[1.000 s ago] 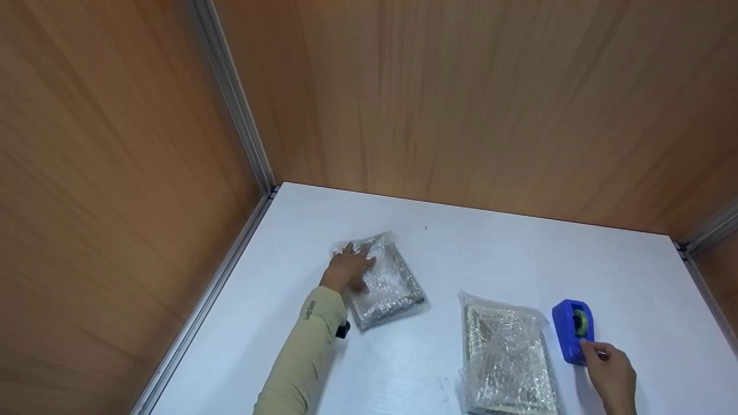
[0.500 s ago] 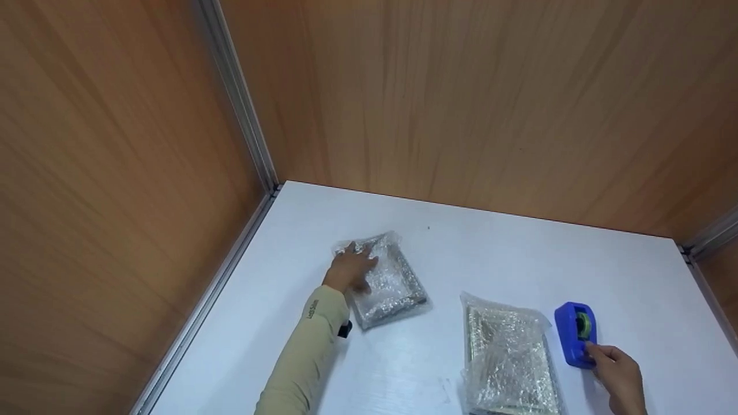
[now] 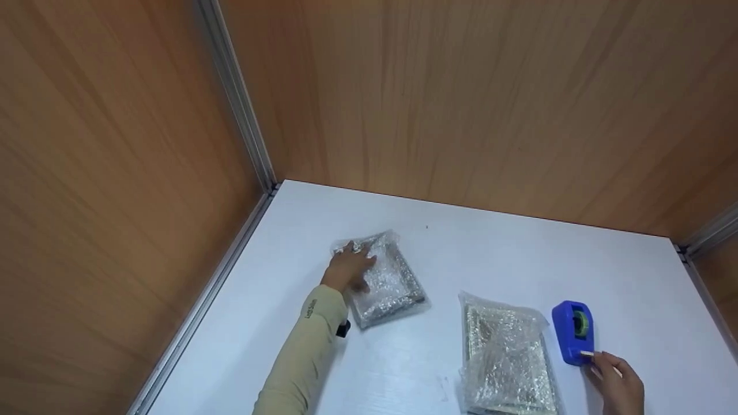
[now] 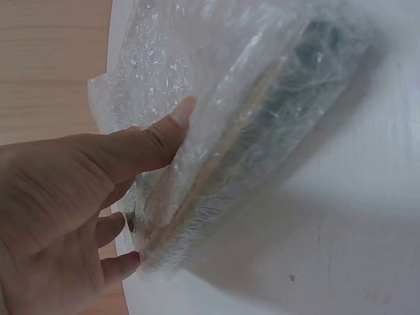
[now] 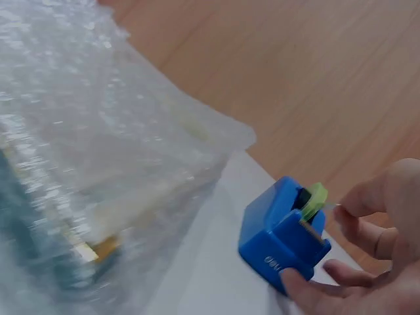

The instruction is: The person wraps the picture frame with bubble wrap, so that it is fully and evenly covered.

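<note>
My left hand (image 3: 347, 270) rests with spread fingers on a flat package in bubble wrap (image 3: 387, 285), lying tilted on the table. In the left wrist view the thumb (image 4: 172, 131) lies on the bubble wrap, and some fingertips are by its edge. At the right, my right hand (image 3: 618, 380) pinches a short strip of clear tape (image 3: 587, 353) at the front of a blue tape dispenser (image 3: 568, 331). The right wrist view shows the dispenser's roll of tape (image 5: 315, 200) and a finger against its blue body (image 5: 275, 236).
A second bubble-wrapped package (image 3: 510, 357), with a frame-like border, lies between the first one and the dispenser. The white table (image 3: 461, 248) meets wooden panels (image 3: 461, 104) at the back and left, with a metal rail (image 3: 236, 98) in the corner.
My right hand has drawn back slightly from the dispenser toward the lower edge, and a light strip of tape now shows at its fingertips. The left hand stays on its package.
</note>
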Demonstrator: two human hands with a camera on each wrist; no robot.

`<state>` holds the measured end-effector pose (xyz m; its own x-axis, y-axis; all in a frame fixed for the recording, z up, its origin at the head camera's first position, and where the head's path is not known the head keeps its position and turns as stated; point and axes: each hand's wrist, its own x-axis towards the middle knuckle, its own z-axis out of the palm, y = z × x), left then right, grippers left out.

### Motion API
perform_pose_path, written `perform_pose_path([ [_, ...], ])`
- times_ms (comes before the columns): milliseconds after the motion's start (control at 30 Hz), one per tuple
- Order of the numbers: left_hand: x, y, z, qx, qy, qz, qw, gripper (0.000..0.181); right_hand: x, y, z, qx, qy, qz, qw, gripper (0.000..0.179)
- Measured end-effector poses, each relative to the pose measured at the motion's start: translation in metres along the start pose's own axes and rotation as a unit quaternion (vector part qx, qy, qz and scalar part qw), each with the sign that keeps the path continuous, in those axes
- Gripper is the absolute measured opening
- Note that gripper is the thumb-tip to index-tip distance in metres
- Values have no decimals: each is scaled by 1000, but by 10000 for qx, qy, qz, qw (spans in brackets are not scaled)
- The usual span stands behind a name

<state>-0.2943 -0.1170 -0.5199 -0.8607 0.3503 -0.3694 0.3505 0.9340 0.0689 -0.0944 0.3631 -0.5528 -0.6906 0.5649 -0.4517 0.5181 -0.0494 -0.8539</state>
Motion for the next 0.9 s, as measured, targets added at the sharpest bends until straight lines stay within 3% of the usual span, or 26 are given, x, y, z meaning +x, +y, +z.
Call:
perform_pose_path([
  [133, -1, 0, 0, -209, 40, -17, 9998, 83, -8, 7, 6, -463, 429, -88, 9980, 42],
  [233, -2, 0, 0, -298, 47, 2, 9995, 82, -11, 8, 9, -741, 503, 58, 9960, 43],
  [533, -4, 0, -2, -340, 119, -74, 9993, 82, -21, 12, 8, 303, 251, 511, 9979, 24],
  [700, -3, 1, -3, -321, 108, -80, 9994, 82, -24, 26, 7, 675, 195, 234, 9973, 24],
  [800, -1, 1, -3, -271, 69, -67, 9996, 82, -23, 34, 7, 1220, 166, 1, 9924, 21],
  [900, -1, 1, -3, -266, 92, -88, 9996, 82, -21, 36, 8, 1194, 115, -32, 9928, 25],
])
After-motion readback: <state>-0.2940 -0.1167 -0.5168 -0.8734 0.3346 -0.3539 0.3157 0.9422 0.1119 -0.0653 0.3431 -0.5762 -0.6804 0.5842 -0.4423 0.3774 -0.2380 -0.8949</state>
